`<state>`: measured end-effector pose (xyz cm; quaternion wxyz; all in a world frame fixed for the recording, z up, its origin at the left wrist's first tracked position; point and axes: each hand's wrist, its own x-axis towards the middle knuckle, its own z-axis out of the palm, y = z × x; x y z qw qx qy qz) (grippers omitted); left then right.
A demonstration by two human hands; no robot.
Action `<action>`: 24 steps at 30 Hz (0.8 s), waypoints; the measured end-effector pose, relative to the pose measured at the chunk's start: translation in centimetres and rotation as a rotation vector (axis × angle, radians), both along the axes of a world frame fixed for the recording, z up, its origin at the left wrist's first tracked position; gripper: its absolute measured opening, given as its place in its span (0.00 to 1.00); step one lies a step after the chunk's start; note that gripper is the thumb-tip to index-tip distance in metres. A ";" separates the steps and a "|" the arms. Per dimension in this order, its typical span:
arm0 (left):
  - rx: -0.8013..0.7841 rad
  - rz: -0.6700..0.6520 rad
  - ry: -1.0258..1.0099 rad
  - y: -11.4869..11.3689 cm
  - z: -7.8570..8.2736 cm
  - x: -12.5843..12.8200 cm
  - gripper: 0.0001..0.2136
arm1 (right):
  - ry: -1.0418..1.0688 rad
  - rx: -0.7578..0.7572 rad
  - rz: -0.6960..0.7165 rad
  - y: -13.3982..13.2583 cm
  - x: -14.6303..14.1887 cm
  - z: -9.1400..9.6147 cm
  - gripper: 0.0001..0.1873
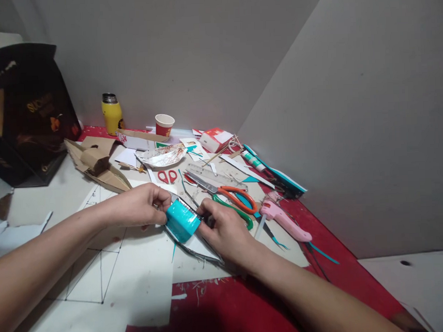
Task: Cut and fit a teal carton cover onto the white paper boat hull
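Both hands were on the blue piece — left hand (152,207) pinched at its left end, right hand (223,229) closed on its right end, the piece spanning the gap between them. Blue piece (182,223) sat mid-view, over a dark-edged white card (200,245), above the paper-covered worktop (219,301). Gripping opposite ends probably kept it steady and its glossy face from twisting.

Big scissors (240,199) lay just beyond the right hand, glue gun (287,224) to the right; likely left there to be within reach. Red-handled scissors (167,176) and ruler (216,176) lay further back among scraps. Bottle (112,115) and cup (165,125) stood at the back, near the wall, perhaps out of the way.

Hard to make out: right fingertips partly hidden behind the piece, left thumb and finger contact small — can't tell whether the piece was attached to the card. Red scissors' blades not clear, ruler partly covered. Dark box (27,119) cut off at left; both forearms ran out of frame.
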<state>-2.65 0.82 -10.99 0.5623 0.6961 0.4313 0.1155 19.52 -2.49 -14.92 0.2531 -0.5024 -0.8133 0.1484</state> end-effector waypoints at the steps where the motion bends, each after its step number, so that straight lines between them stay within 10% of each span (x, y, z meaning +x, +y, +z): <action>1: 0.004 0.000 0.004 0.0 0.0 0.0 0.03 | 0.002 -0.002 0.002 0.0 0.0 0.0 0.05; 24: -0.065 -0.034 -0.076 -0.5 0.8 0.5 0.09 | -0.046 0.014 0.004 0.0 0.2 -0.1 0.06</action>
